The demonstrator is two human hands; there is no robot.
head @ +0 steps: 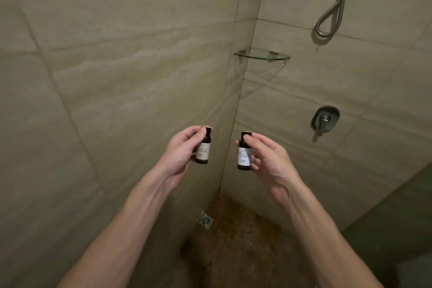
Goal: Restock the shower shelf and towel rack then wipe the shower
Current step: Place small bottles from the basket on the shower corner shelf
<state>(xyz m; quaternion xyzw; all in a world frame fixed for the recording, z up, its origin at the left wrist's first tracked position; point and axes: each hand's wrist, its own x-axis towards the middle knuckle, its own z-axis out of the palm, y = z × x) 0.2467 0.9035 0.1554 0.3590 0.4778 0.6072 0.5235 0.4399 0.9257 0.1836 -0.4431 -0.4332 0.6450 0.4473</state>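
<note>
The left hand (180, 151) grip is clamped on a small dark bottle (203, 149); a second bottle (244, 155) is clamped in the right hand (265, 155) grip, both below the glass corner shelf (261, 56). Set down crooked, either could be knocked off.

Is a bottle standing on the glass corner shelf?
No, the glass shelf carries none; left hand grips one bottle, right hand the other bottle.

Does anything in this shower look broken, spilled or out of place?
Nothing stands out. The left hand holds the left bottle and the right hand the right bottle, both capped and upright; the glass corner shelf sits level; the shower hose hangs looped.
</note>
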